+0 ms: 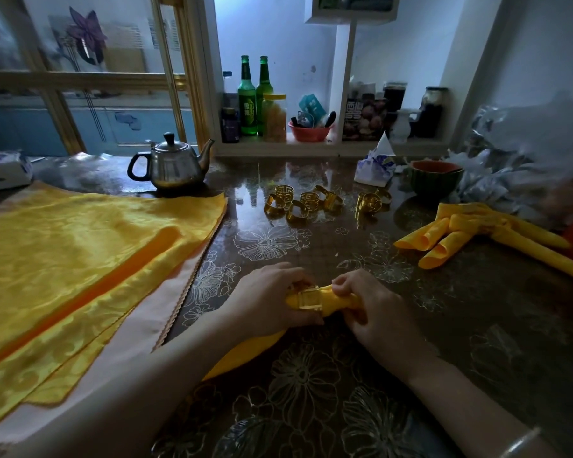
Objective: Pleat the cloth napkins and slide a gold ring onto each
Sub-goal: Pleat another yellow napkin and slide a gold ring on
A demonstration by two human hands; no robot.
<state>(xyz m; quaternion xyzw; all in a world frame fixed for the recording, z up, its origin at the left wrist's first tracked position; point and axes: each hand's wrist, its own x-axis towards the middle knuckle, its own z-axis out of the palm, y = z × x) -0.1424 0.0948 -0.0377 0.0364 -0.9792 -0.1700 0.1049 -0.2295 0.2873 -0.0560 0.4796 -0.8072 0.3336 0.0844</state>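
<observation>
A rolled yellow napkin (336, 300) lies across the table in front of me, with a gold ring (309, 298) around it near the middle. My left hand (268, 297) grips the ring and the napkin beneath it. The napkin's right end is pinched in my right hand (376, 307). The napkin's lower part (245, 353) runs under my left forearm. Several loose gold rings (303, 202) lie farther back on the table. A stack of flat yellow napkins (80, 259) covers the left side. A finished pleated napkin (470, 231) rests at the right.
A steel teapot (172, 163) stands behind the flat napkins. A watermelon-patterned bowl (435, 180) and a tissue pack (376, 168) sit at the back right, beside crumpled plastic bags (526, 160). Bottles (248, 97) and jars stand on the shelf behind. The table (344, 252) has a glossy floral cover.
</observation>
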